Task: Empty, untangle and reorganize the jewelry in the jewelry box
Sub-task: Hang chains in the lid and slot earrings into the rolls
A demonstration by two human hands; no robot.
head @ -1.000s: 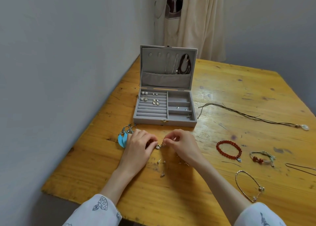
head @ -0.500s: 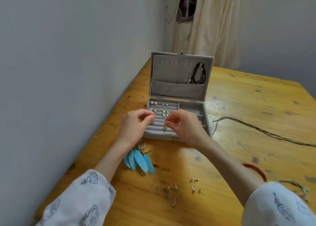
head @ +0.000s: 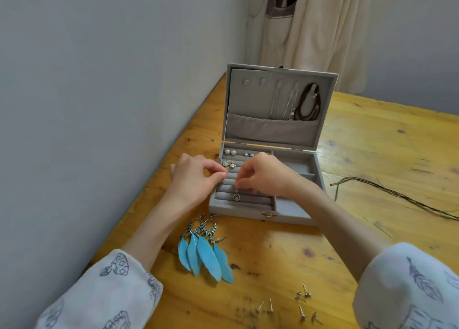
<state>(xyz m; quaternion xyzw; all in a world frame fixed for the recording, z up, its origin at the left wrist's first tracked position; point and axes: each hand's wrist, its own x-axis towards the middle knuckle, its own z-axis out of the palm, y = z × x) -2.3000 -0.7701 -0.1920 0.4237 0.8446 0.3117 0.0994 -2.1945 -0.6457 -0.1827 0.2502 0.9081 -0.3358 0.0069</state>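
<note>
Jewelry box point(head: 295, 214) open, partly restocked. My right hand point(head: 267, 175) pinches heart earring point(head: 236, 196) over near ring rolls; left hand point(head: 196, 177) pinching, contents unclear. Feather earrings point(head: 206, 251) and studs point(head: 301, 301) remain on the table point(head: 372, 134).

Grey jewelry box point(head: 293, 218); blue feather earrings point(head: 206, 254); yellow-orange table point(head: 372, 134)

Both arms are in loose white sleeves, pushed up so the forearms are bare. The left sleeve point(head: 109, 289) has grey line drawings printed on it, one like a faceted gem. The right sleeve point(head: 407, 289) has a grey feather print. Left hand point(head: 193, 177) and right hand point(head: 263, 174) are bare, no rings showing.
</note>
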